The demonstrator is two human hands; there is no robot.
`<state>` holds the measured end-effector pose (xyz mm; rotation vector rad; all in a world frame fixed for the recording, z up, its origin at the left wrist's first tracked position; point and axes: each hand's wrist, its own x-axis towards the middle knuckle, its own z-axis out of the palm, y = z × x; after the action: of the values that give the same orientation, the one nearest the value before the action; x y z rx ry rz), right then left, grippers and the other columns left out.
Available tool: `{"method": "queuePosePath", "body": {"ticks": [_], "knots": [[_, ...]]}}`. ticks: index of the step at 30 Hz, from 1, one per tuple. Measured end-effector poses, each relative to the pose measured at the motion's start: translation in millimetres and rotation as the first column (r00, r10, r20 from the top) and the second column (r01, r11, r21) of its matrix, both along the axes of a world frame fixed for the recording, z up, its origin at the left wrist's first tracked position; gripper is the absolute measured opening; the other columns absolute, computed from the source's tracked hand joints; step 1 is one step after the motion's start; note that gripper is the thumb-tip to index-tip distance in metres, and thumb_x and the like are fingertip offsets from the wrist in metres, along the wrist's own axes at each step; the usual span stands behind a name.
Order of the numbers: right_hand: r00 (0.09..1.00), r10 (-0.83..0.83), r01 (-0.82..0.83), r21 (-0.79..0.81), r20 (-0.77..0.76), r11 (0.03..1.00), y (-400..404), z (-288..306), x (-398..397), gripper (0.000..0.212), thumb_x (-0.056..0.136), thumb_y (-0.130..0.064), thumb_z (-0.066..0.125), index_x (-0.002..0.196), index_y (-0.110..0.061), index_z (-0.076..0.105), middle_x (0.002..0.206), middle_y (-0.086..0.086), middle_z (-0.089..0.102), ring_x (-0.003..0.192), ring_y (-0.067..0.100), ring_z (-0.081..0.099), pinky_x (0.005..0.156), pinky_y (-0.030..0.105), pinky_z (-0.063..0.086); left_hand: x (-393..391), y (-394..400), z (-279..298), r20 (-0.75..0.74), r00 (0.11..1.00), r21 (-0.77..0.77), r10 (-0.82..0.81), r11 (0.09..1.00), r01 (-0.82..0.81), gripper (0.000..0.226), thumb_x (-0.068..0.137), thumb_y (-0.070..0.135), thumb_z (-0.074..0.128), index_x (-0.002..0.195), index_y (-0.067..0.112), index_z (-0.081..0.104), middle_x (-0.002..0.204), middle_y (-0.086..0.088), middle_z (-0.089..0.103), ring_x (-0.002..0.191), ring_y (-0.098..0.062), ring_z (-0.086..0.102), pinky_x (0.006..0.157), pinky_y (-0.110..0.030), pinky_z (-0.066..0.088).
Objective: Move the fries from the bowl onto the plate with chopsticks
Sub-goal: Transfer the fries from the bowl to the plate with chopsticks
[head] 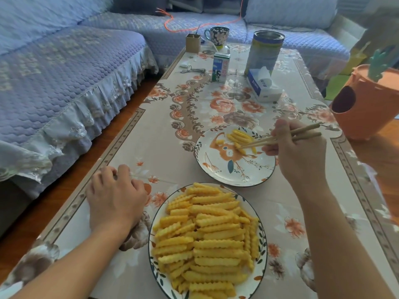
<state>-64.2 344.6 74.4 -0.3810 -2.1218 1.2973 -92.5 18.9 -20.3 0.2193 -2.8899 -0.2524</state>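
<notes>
The bowl [152,244] is sitting nearest, on the flowered bench [280,201], and is heaped with crinkle-cut fries [207,234]. Just beyond it the plate [237,171] is holding a few fries [238,134] near its far rim. The right hand [300,152] is reaching over the plate's right edge, its fingers curled tight around the chopsticks [280,138], whose tips are pinching one fry [238,145] just above the plate. The left hand [116,197] is resting knuckles-up on the bench just left of the bowl, fingers loosely curled and holding nothing. Farther off a milk carton [220,67], a tall tin [266,52], a tissue pack [262,84] and a mug [218,35] are standing.
</notes>
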Motion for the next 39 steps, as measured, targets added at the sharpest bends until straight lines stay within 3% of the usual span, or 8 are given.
{"method": "queuePosePath", "body": {"ticks": [8,12,17,21,24,29,33,39], "knots": [[1.0,0.014,-0.013,-0.152,0.004,0.988,0,16,7,0.039,0.106,-0.036,0.052,0.08,-0.012,0.067,0.061,0.012,0.07,0.053,0.026,0.072,0.055,0.04,0.063,0,1,0,-0.001,1.0,0.005,0.004,1.0,-0.004,0.026,0.094,0.028,0.048,0.115,0.015,0.056,0.118,-0.017,0.051,0.108,-0.036,0.044,0.095,-0.056,0.041],[0.967,0.249,-0.252,-0.376,-0.059,0.892,-7,45,20,0.046,0.108,-0.031,0.049,0.075,-0.003,0.064,0.054,0.015,0.066,0.048,0.034,0.068,0.046,0.035,0.059,0,1,0,-0.003,1.0,0.009,0.007,1.0,-0.007,0.026,0.093,0.027,0.049,0.115,0.014,0.057,0.119,-0.018,0.052,0.109,-0.037,0.044,0.096,-0.056,0.04],[0.879,0.464,-0.425,-0.26,0.11,0.867,-25,56,30,0.042,0.104,-0.028,0.053,0.073,-0.002,0.065,0.052,0.014,0.064,0.047,0.037,0.067,0.046,0.038,0.058,0,0,1,0.004,1.0,0.006,0.009,1.0,-0.009,0.028,0.093,0.027,0.048,0.117,0.014,0.057,0.12,-0.018,0.052,0.11,-0.037,0.044,0.097,-0.056,0.04],[0.907,0.415,-0.382,-0.273,0.071,0.883,-18,57,30,0.04,0.103,-0.027,0.056,0.071,-0.006,0.067,0.051,0.015,0.061,0.044,0.035,0.064,0.043,0.033,0.054,0,1,1,0.003,1.0,0.005,0.006,1.0,-0.006,0.027,0.093,0.027,0.048,0.115,0.014,0.056,0.119,-0.018,0.052,0.109,-0.038,0.045,0.096,-0.056,0.041],[0.966,0.255,-0.253,-0.32,-0.035,0.913,-4,52,24,0.04,0.106,-0.026,0.053,0.075,-0.005,0.067,0.055,0.015,0.065,0.043,0.03,0.064,0.044,0.032,0.055,1,1,1,0.003,1.0,0.004,0.004,1.0,-0.004,0.027,0.093,0.027,0.048,0.116,0.014,0.056,0.119,-0.018,0.052,0.109,-0.038,0.045,0.095,-0.056,0.041],[0.999,0.043,-0.045,-0.211,-0.011,0.976,8,21,9,0.035,0.106,-0.033,0.053,0.085,-0.01,0.07,0.065,0.013,0.072,0.053,0.024,0.072,0.055,0.037,0.063,0,0,0,0.001,1.0,0.003,0.004,1.0,-0.004,0.027,0.093,0.027,0.048,0.116,0.015,0.055,0.119,-0.017,0.052,0.109,-0.036,0.044,0.095,-0.055,0.041],[0.999,0.049,-0.052,-0.194,-0.023,0.98,7,3,0,0.032,0.105,-0.034,0.055,0.084,-0.018,0.071,0.07,0.015,0.072,0.06,0.029,0.074,0.064,0.042,0.063,0,0,0,0.0,1.0,0.003,0.007,1.0,-0.007,0.026,0.093,0.027,0.05,0.115,0.015,0.056,0.118,-0.017,0.052,0.108,-0.036,0.044,0.094,-0.055,0.041],[0.99,0.142,-0.141,-0.281,-0.014,0.949,-13,-13,-8,0.028,0.105,-0.028,0.056,0.087,-0.012,0.07,0.067,0.007,0.073,0.066,0.026,0.076,0.065,0.033,0.064,1,1,0,-0.001,1.0,0.011,0.003,1.0,-0.003,0.026,0.093,0.027,0.05,0.116,0.015,0.056,0.119,-0.016,0.051,0.11,-0.036,0.044,0.095,-0.055,0.04]]}}
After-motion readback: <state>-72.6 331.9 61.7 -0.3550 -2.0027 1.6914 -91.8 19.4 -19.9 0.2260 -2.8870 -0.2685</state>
